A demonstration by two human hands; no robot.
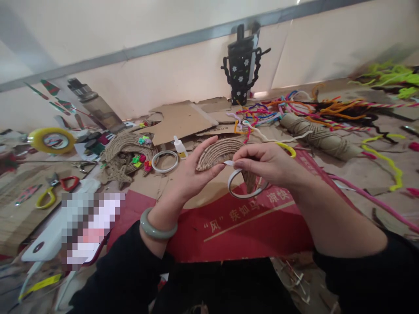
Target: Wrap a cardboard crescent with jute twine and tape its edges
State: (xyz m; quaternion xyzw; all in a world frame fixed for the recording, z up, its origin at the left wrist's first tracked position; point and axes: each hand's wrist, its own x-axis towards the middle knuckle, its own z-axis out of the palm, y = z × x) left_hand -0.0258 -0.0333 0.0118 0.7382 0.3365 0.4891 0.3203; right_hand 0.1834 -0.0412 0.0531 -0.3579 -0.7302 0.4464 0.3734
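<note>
My left hand (193,174) grips the left end of a brown arch covered in rows of twine (219,152), thumb below and fingers behind it. Close to the arch's right part, my right hand (262,161) pinches the white end of a strip of tape. From that hand hangs a narrow roll of double-sided tape (231,187), its ring tilted. Part of the arch lies hidden behind my right fingers. Beneath both hands is a red printed cardboard sheet (245,235). A small white glue bottle (180,147) and a second tape ring (165,162) are left of my left hand.
More twine arches with coloured flowers (131,148), red-and-yellow scissors (50,196) and a wide yellow tape roll (51,140) lie left. Phones (88,231) rest nearer me. A black tumbler (240,69) stands behind; a twine spool (321,135) and coloured pipe cleaners (347,109) lie right.
</note>
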